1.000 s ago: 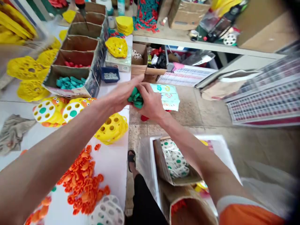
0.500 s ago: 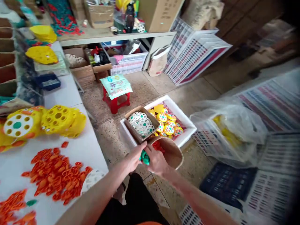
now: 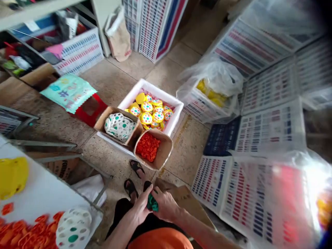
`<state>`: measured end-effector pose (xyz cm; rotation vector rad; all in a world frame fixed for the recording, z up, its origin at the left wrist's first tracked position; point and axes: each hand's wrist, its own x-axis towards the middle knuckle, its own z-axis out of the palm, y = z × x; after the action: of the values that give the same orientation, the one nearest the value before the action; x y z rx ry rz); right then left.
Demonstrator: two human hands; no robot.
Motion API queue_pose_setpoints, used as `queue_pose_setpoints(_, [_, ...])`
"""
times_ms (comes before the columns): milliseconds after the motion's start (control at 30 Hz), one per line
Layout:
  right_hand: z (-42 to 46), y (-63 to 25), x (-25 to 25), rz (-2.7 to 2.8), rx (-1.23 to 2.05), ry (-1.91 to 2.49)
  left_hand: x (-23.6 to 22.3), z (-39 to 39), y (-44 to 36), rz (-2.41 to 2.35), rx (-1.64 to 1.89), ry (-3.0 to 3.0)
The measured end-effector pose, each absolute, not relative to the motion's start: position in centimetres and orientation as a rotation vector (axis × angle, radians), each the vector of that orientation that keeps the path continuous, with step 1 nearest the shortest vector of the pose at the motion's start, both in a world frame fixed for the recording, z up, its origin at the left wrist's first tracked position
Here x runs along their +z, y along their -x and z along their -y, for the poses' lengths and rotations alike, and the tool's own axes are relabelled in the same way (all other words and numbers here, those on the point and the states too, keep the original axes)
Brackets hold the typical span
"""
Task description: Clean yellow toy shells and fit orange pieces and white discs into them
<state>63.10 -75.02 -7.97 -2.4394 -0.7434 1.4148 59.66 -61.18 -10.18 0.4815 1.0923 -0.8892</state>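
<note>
Small green plastic pieces [image 3: 153,203] show between my two hands, held low in front of my body. My left hand [image 3: 142,204] curls around their left side, and my right hand [image 3: 166,204] closes over them from the right. The two hands touch at the fingertips. Just beyond them stands a cardboard box of orange-red pieces [image 3: 148,146]. Beside it is a cardboard box [image 3: 138,128] with white perforated discs [image 3: 120,126] bearing green dots. Both sit at the near side of a white foam box [image 3: 178,116] that holds yellow round toys [image 3: 147,117].
At the lower left, a white table [image 3: 49,186] carries orange parts [image 3: 31,231] and a stack of white discs [image 3: 74,228]. A red stool [image 3: 90,110] with a mint packet on it stands ahead. Plastic crates [image 3: 233,193] line the right side, with a flattened carton [image 3: 186,204] nearby.
My view has turned right and downward. My hands have drawn back from the boxes toward my body, still around the green pieces.
</note>
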Motion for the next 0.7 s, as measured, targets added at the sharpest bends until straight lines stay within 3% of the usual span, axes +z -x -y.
queue_pose_setpoints(200, [80.4,-54.7,-8.6,0.332,1.400,2.438,-12.9,66.6,-54.3,-1.072,-1.150,-0.555])
queue_pose_setpoints(700, [91.7,-38.9,-6.0,-0.474,1.183,2.345,-11.1,80.3,-45.7,-0.750,-1.612,-0.680])
